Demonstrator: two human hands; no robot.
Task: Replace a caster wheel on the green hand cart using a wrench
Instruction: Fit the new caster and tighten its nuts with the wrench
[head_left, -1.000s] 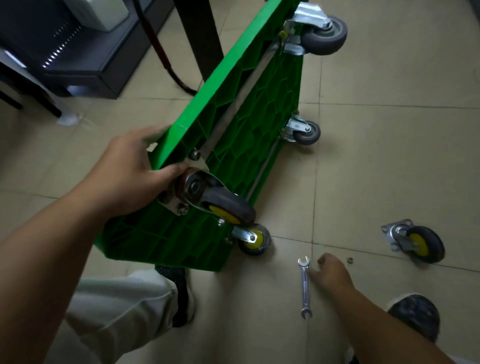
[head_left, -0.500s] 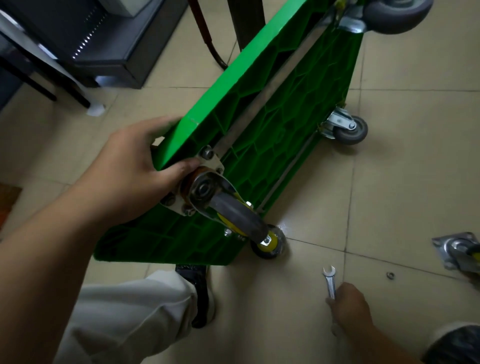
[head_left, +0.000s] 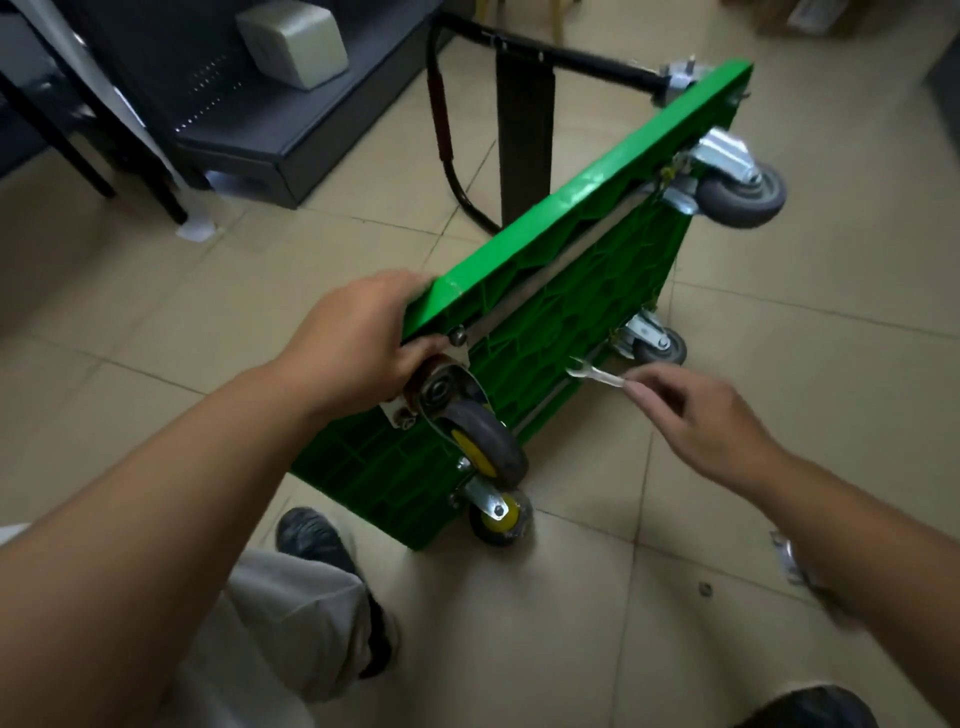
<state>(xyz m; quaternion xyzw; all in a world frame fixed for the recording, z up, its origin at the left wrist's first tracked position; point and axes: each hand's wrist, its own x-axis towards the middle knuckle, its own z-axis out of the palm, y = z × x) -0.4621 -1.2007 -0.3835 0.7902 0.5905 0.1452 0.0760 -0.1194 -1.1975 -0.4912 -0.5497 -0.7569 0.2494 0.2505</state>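
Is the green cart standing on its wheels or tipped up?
Tipped on edge: the cart shows its ribbed underside, casters pointing sideways; left hand grips its upper corner.

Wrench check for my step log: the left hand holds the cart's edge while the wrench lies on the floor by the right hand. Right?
Not quite. The wrench is off the floor: the right hand pinches it in front of the underside of the cart, as the head view shows. The left hand does hold the cart's edge.
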